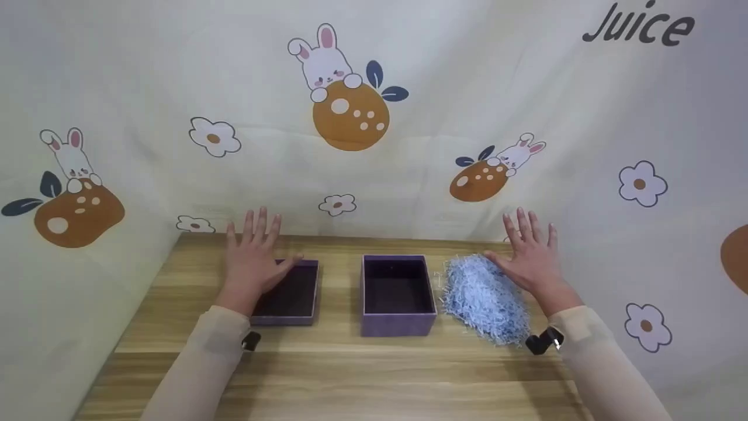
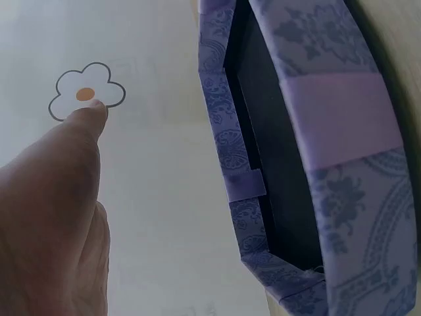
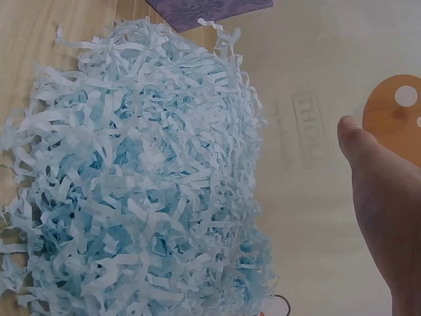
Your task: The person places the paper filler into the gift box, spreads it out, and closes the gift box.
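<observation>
My left hand (image 1: 252, 263) is spread with straight fingers above the left part of a shallow purple box lid (image 1: 284, 320), partly covering it in the head view. In the left wrist view the lid (image 2: 358, 197) shows a floral pattern, a pale ribbon band and a dark inside. A deeper purple box (image 1: 398, 325) stands upright with its dark interior facing up. Right of it lies a heap of pale blue shredded paper (image 1: 485, 301), seen close up in the right wrist view (image 3: 145, 178). My right hand (image 1: 530, 263), fingers spread and holding nothing, is over the heap's right side.
All of this rests on a wood-grain table (image 1: 350, 374). A pale cloth (image 1: 432, 88) printed with rabbits, oranges and flowers hangs behind and along both sides. Small dark devices (image 1: 544, 341) are strapped at both wrists. A few loose paper shreds lie between box and heap.
</observation>
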### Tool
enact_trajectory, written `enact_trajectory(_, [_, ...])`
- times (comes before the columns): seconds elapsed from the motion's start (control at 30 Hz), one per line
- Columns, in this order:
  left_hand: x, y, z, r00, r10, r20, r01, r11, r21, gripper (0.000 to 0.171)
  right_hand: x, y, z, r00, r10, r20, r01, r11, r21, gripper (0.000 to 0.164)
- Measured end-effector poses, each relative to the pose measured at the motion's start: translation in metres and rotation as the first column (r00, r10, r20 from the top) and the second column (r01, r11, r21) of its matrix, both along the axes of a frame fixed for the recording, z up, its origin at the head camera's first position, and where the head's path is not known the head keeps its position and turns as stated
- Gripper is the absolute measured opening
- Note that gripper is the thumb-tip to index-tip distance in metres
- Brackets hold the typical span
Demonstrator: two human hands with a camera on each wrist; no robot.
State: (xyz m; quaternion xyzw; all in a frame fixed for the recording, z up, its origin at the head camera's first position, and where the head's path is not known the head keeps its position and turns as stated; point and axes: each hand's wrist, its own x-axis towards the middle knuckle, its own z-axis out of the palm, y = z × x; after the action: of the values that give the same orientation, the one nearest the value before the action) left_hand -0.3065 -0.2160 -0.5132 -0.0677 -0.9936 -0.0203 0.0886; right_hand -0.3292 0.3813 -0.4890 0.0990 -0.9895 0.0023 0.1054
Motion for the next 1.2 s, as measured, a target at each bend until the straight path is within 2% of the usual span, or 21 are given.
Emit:
enact_trajectory(0.17, [0.002, 0.006, 0.000, 1.000, -0.012, -0.009, 0.012, 1.000, -0.001, 0.108, 0.002, 0.000, -0.001, 1.000, 0.005, -0.010, -0.005, 1.000, -0.001, 0.106])
enact_trajectory(0.37, [0.008, 0.022, 0.001, 0.997, -0.066, -0.033, 0.068, 0.997, 0.042, 0.106, 0.008, 0.001, -0.005, 0.998, 0.029, -0.059, -0.029, 1.000, 0.004, 0.105])
enact_trajectory(0.63, [0.015, 0.044, -0.002, 0.992, -0.108, -0.059, 0.111, 0.993, 0.050, 0.105, 0.024, 0.005, -0.014, 0.993, 0.076, -0.095, -0.077, 0.997, -0.007, 0.104])
enact_trajectory(0.83, [0.021, 0.065, -0.005, 0.982, -0.179, -0.067, 0.186, 0.975, 0.123, 0.102, 0.039, 0.009, -0.026, 0.990, 0.101, -0.102, -0.104, 0.994, -0.019, 0.102])
enact_trajectory(1.03, [0.024, 0.086, -0.007, 0.969, -0.241, -0.052, 0.246, 0.960, 0.135, 0.101, 0.049, 0.012, -0.040, 0.988, 0.103, -0.119, -0.104, 0.995, -0.004, 0.102])
enact_trajectory(1.2, [0.026, 0.102, -0.010, 0.951, -0.302, -0.066, 0.308, 0.938, 0.157, 0.100, 0.056, 0.015, -0.052, 0.988, 0.105, -0.113, -0.108, 0.994, -0.017, 0.102])
